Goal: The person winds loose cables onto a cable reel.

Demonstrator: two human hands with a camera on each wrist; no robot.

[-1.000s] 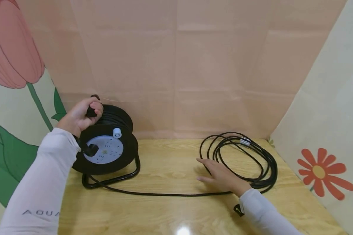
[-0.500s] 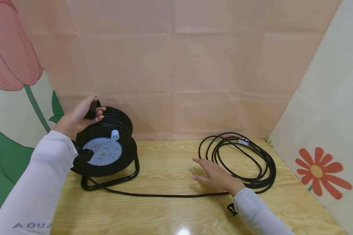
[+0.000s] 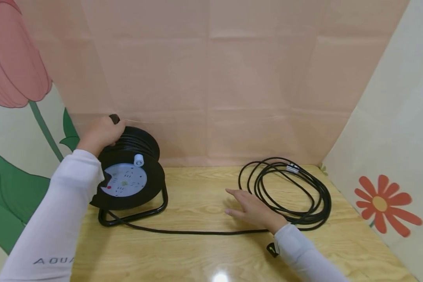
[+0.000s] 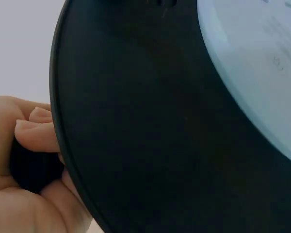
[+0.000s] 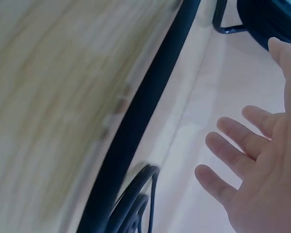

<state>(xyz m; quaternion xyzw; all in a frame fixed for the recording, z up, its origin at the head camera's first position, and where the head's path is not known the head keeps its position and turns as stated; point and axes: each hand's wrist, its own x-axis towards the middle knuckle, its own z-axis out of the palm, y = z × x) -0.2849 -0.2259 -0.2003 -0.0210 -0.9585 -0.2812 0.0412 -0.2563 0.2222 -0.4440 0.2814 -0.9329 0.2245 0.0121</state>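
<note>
A black cable reel [image 3: 156,174] with a pale blue socket face [image 3: 127,184] stands at the left on a bent tube frame [image 3: 148,213]. My left hand [image 3: 103,133] grips the black handle [image 3: 114,118] at its upper back. In the left wrist view, the reel's rim partly hides curled fingers [image 4: 39,136] around a dark grip [image 4: 34,167]. From the reel a black cable [image 3: 197,233] runs right along the table to a loose coil [image 3: 326,203]. My right hand [image 3: 255,211] is held out over the table at the coil's near left, fingers extended, holding nothing.
A white label [image 3: 292,168] is on the coil. A small black piece with a green mark [image 3: 272,250] shows beside the right cuff. Behind the wooden table [image 3: 183,258] is a pink covered wall [image 3: 253,98]; flower-printed panels flank it.
My left hand loosened its fingers on the handle, then turned over it, back of the hand now showing. The reel's red button has come into view. My right hand has shifted slightly left.
</note>
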